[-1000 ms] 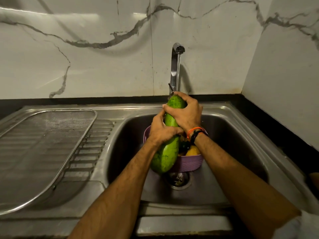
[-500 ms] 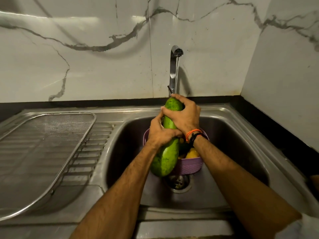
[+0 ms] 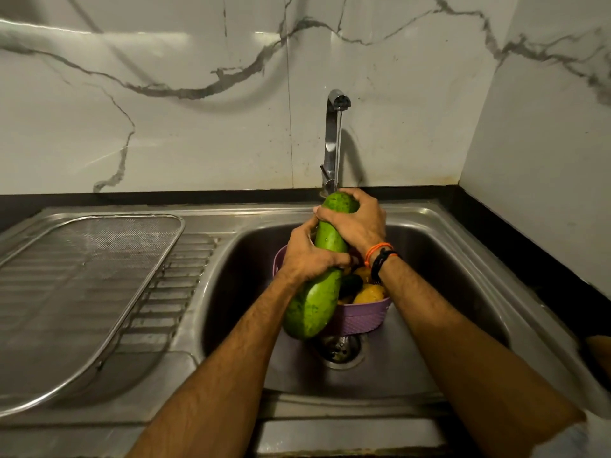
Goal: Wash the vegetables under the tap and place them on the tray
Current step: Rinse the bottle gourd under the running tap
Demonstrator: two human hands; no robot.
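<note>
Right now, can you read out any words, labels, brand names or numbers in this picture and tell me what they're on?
None: no readable text, label or number shows on the tap, the green gourd, the purple basket, the mesh tray or the marble wall.

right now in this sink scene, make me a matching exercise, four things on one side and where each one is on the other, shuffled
Things:
1. green gourd
2. mesh tray
3. purple basket
4. tap

Places:
A. on the draining board, left of the basin
B. at the wall behind the sink, water running
C. gripped by the left hand and the right hand
D. inside the basin, above the drain

Pairs: 1-C, 2-A, 3-D, 4-B
</note>
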